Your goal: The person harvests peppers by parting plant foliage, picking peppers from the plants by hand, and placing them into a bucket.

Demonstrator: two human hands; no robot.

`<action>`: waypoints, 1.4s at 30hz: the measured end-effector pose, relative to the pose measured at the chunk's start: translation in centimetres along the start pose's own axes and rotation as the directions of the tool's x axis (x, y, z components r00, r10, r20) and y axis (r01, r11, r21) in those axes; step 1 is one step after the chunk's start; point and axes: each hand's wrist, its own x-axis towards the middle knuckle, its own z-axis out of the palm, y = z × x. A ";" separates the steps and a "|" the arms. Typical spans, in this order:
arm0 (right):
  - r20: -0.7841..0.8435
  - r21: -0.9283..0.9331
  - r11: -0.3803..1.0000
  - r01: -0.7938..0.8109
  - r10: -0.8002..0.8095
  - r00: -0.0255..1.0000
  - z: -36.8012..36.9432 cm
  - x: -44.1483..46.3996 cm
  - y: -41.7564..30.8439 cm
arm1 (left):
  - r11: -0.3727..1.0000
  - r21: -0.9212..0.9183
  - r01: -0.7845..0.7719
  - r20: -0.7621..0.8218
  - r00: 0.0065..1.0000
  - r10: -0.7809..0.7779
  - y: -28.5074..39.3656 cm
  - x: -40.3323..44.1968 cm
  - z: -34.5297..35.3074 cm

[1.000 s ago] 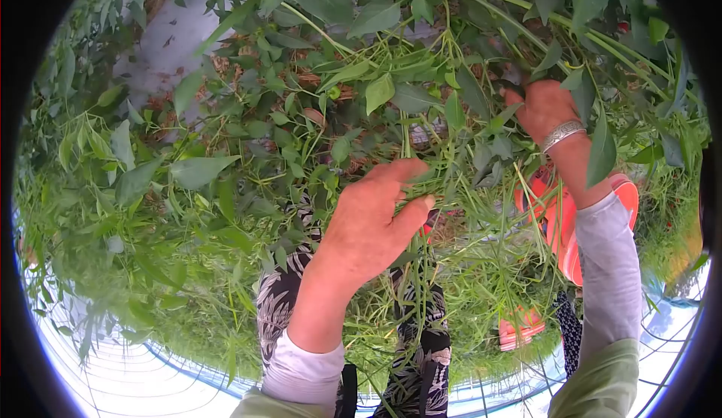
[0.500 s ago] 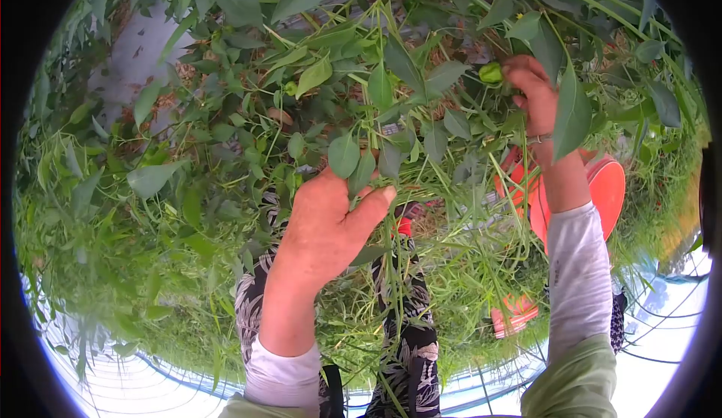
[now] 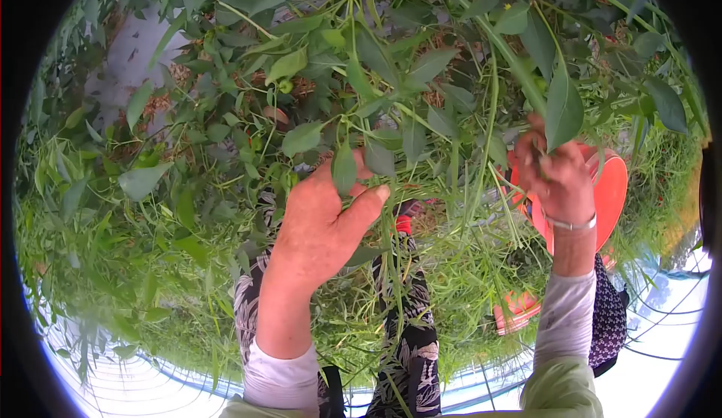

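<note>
My left hand (image 3: 320, 222) is among the leaves of a pepper plant, its thumb stretched out to the right. Its fingers curl in behind a hanging leaf (image 3: 344, 170); what they hold is hidden. To the right, my right hand (image 3: 556, 173) is in front of a red bucket (image 3: 615, 200), below a thick green stem (image 3: 519, 68) and a large leaf (image 3: 564, 113). The right fingers are bent inward and slightly blurred; whatever is in them cannot be made out. A small green pepper (image 3: 286, 85) hangs on the plant above my left hand.
Grass and weeds (image 3: 466, 267) grow around my legs in patterned trousers (image 3: 406, 328). An orange-red striped shoe (image 3: 517, 313) is below the bucket, and dark patterned cloth (image 3: 609, 313) is beside my right sleeve. Grey ground sheet (image 3: 135, 57) shows at upper left.
My right hand has moved down from beside a green pepper to in front of the red bucket. That pepper no longer shows where it hung, and the branches have shifted. My left hand has barely moved.
</note>
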 end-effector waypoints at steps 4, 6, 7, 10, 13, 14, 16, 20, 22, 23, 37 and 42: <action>0.357 -0.099 0.995 -0.028 0.061 0.932 3.0 -4.1 1.8 | 0.999 0.035 -0.018 -0.023 1.000 0.019 -0.3 -0.2 0.1; 0.169 -0.142 0.989 -0.032 0.056 0.984 7.3 -3.4 5.1 | 0.994 0.068 0.086 0.012 0.996 -0.087 1.0 0.0 0.0; -0.020 -0.166 0.984 -0.068 0.065 0.998 8.2 -2.3 6.3 | 0.995 0.069 0.078 0.004 0.997 -0.078 1.4 0.0 0.0; -0.472 -0.137 0.990 -0.009 -0.057 0.880 5.1 4.0 10.6 | 0.990 0.091 0.111 -0.012 0.994 -0.111 2.0 0.1 -0.3; -0.678 0.013 1.000 -0.019 0.022 0.735 4.9 7.2 11.2 | 0.992 0.090 0.092 -0.009 0.996 -0.092 1.7 0.0 -0.2; -0.674 0.044 0.999 0.024 0.012 0.738 4.6 7.6 11.4 | 0.994 0.081 0.075 -0.006 0.997 -0.075 1.5 0.0 -0.2; -0.686 0.054 0.996 0.068 -0.013 0.727 4.2 7.9 10.9 | 0.996 0.070 0.060 -0.008 0.998 -0.060 1.3 0.0 -0.2; -0.523 0.169 0.975 0.144 -0.035 0.852 4.4 5.2 8.4 | 0.997 0.046 0.064 0.000 0.998 -0.064 1.5 -0.1 -0.7; -0.423 0.265 0.962 0.061 0.059 0.904 3.0 3.5 7.9 | 0.996 0.041 0.085 0.034 0.996 -0.086 2.0 -0.2 -1.0; -0.309 0.351 0.936 -0.032 0.148 0.939 2.5 3.0 7.8 | 0.988 0.002 0.155 0.138 0.978 -0.154 2.3 -0.3 -1.1; -0.119 0.331 0.935 0.125 -0.090 0.989 10.4 -6.5 4.8 | 0.860 -0.402 0.315 0.371 0.915 -0.162 2.2 -0.2 -0.6; 0.152 -0.466 0.750 0.469 -0.454 0.878 14.7 -4.1 0.9 | 0.624 -0.707 0.334 0.323 0.937 -0.135 3.0 -0.6 -0.1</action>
